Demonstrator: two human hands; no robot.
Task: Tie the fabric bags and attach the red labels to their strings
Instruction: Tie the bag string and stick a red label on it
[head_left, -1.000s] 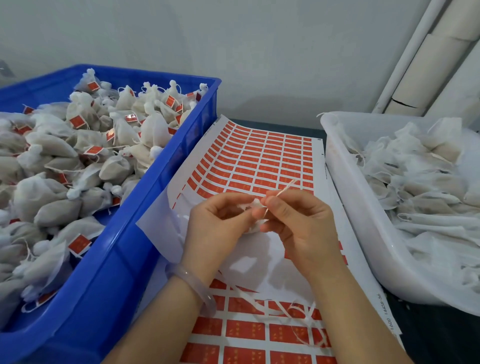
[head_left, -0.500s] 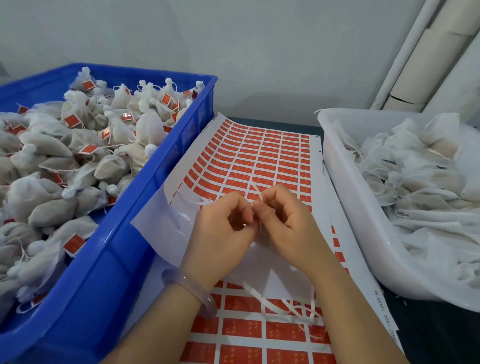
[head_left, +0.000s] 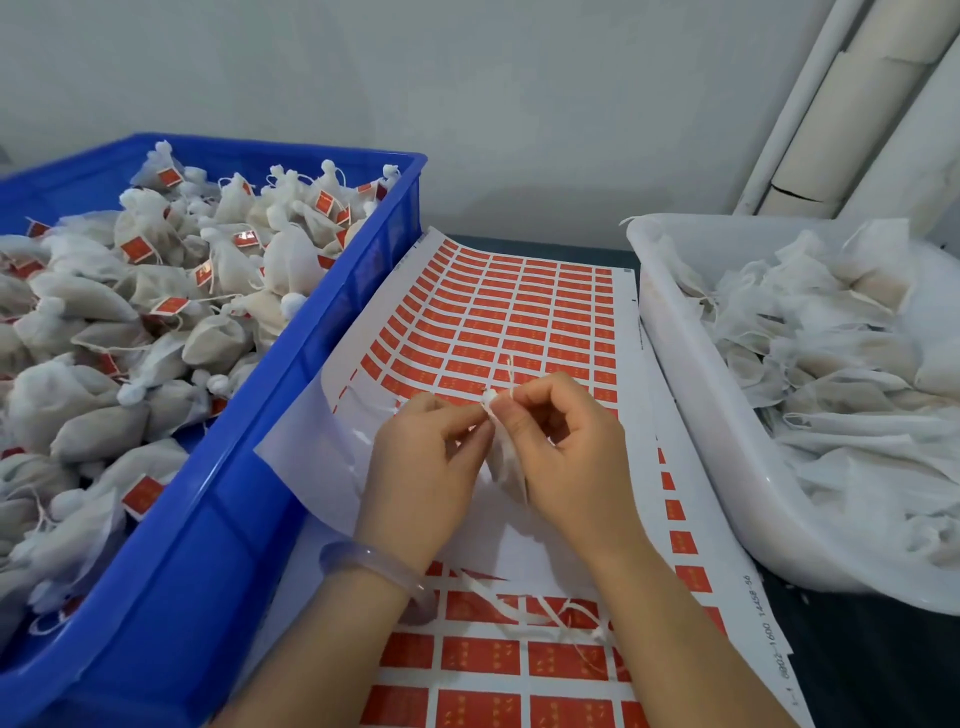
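Your hands have eased apart from that tight knuckle-to-knuckle huddle, and the fabric bag now shows between them. Your left hand sits with fingers curled, thumb and forefinger pinching the bag's gathered neck. Your right hand faces it, curled too, pinching the string right at that neck. The bag hangs with its long axis near upright, neck up, body down toward you (over the bare white patch of the label sheet). The string's free end pokes straight up past your fingertips. Small, white and thin, that bag, with a puckered knob on top. Tied, labelled bags fill the blue crate at your left; untied ones lie in the white tub at your right.
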